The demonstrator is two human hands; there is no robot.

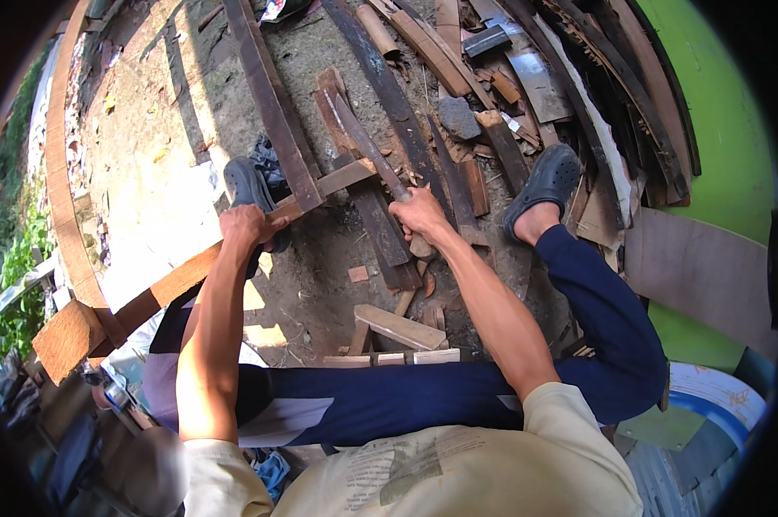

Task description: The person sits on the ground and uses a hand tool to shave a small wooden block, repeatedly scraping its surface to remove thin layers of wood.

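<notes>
My left hand [244, 226] is closed around a long wooden bar [182, 274], which slants from the lower left up to the middle. Its far end rests across dark wooden pieces between my feet. In my right hand [420, 215] is the handle of a machete [367, 151], its long, slightly curved blade pointing up and away to the left. The blade lies close beside the bar's far end; whether they touch I cannot tell. Beneath that end is a dark wood block [379, 220]. A long dark beam [273, 103] meets the bar just beyond my left hand.
Planks and offcuts [501, 95] are heaped at the far right by a green wall [708, 103]. A grey stone [459, 118] lies among them. My feet wear dark clogs [544, 185]. Small wood pieces [402, 327] lie near my lap. A curved plank [62, 172] stretches along the left.
</notes>
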